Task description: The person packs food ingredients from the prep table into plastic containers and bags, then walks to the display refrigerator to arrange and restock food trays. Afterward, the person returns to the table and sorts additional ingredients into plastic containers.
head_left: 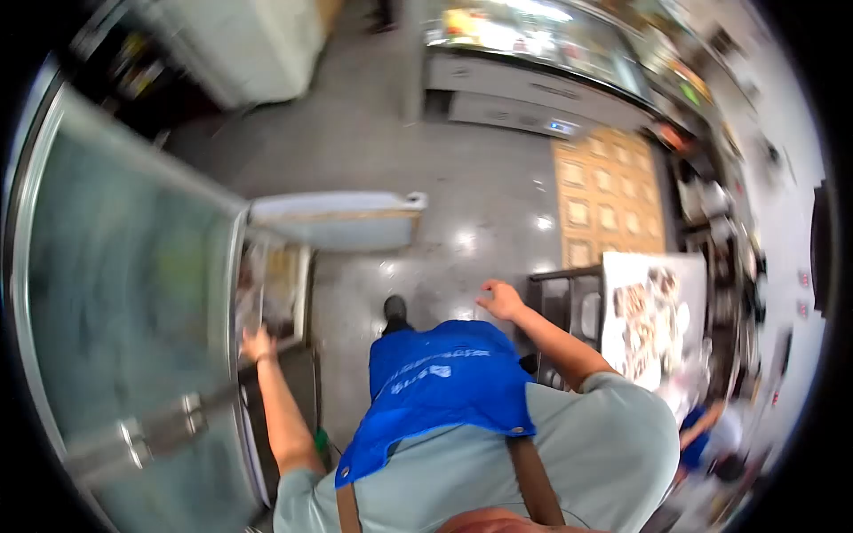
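My left hand [259,343] reaches to the opening of a refrigerator cabinet [283,275] at the left. Its fingers look slightly apart, though blur hides whether they touch the cabinet's edge. Pale, blurred contents show inside the opening, too unclear to name. A small white-edged door [346,222] of the cabinet stands swung out over the floor. My right hand [503,300] hangs in the air in front of the blue apron [444,369]. Its fingers are loosely curled and apart, with nothing in them.
A large glass-fronted door [133,258] fills the left side. To the right, a white-topped table [613,346] bears several brown food pieces. A patterned mat [613,191] lies beyond it, below a lit display counter [542,84]. Another person [711,435] is at the lower right.
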### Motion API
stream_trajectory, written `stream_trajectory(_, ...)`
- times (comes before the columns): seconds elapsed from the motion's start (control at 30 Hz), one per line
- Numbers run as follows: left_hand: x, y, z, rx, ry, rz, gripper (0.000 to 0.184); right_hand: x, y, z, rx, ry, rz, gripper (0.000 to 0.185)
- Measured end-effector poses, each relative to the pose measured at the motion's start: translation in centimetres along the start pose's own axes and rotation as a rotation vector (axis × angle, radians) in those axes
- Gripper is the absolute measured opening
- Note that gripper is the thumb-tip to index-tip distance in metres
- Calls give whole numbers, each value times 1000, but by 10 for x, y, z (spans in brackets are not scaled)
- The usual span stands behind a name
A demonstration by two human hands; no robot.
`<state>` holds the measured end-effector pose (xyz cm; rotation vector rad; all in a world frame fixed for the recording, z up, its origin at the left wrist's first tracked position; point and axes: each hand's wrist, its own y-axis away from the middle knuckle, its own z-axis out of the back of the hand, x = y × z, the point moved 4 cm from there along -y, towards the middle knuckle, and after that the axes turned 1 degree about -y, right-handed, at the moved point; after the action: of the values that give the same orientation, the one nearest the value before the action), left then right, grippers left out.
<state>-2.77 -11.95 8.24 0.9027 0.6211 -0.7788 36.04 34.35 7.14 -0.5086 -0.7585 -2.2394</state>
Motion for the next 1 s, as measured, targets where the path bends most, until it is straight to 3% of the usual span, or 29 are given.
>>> stream_trajectory(0.03, -16, 9, -11, -66, -201, -23, 58, -6, 7, 0, 3, -20, -78, 44)
stream_trajectory(0.1, 39, -99, -57, 204, -308, -268, 51, -10, 24, 4, -22, -64, -192, 46)
stream_trajectory(0.17, -22, -35, -110, 256, -644, -817, 45, -6, 38, 4, -66, -118, -278, 46)
stream_trajectory(0.23, -65, 23, -173, 419, -519, -1164, 44, 3, 56, -1, -120, -187, -374, 47)
stream_trajectory(0.37, -116, 118, -292, 734, -516, -1537, 46, -7, 99, -27, -244, -343, -518, 48)
stream_trajectory(0.43, -106, 127, -354, 754, -787, -1625, 54, -21, 126, -41, -311, -394, -621, 48)
stream_trajectory(0.5, -95, 140, -390, 767, -1056, -1517, 59, -43, 162, -54, -391, -447, -731, 48)
stream_trajectory(0.57, -100, 172, -390, 647, -1286, -1294, 61, -77, 201, -71, -500, -656, -884, 50)
stream_trajectory(0.63, -103, 183, -386, 562, -1254, -1263, 60, -102, 248, -72, -618, -1018, -1118, 49)
stream_trajectory(0.7, -90, 137, -417, 658, -1331, -1346, 62, -134, 295, -82, -870, -1348, -1210, 43)
stream_trajectory(0.77, -98, 183, -366, 601, -1363, -1263, 65, -164, 347, -78, -1060, -1534, -1236, 35)
stream_trajectory(0.83, -82, 180, -354, 570, -1620, -1241, 62, -197, 394, -78, -1334, -1687, -1248, 30)
stream_trajectory(0.9, -67, 218, -323, 629, -1931, -937, 53, -239, 427, -75, -1377, -1513, -1303, 31)
stream_trajectory(0.93, -53, 228, -317, 617, -1932, -942, 53, -255, 431, -74, -1383, -1538, -1288, 32)
stream_trajectory(1.0, -18, 253, -318, 587, -1817, -1302, 50, -277, 430, -52, -1376, -1668, -1194, 34)
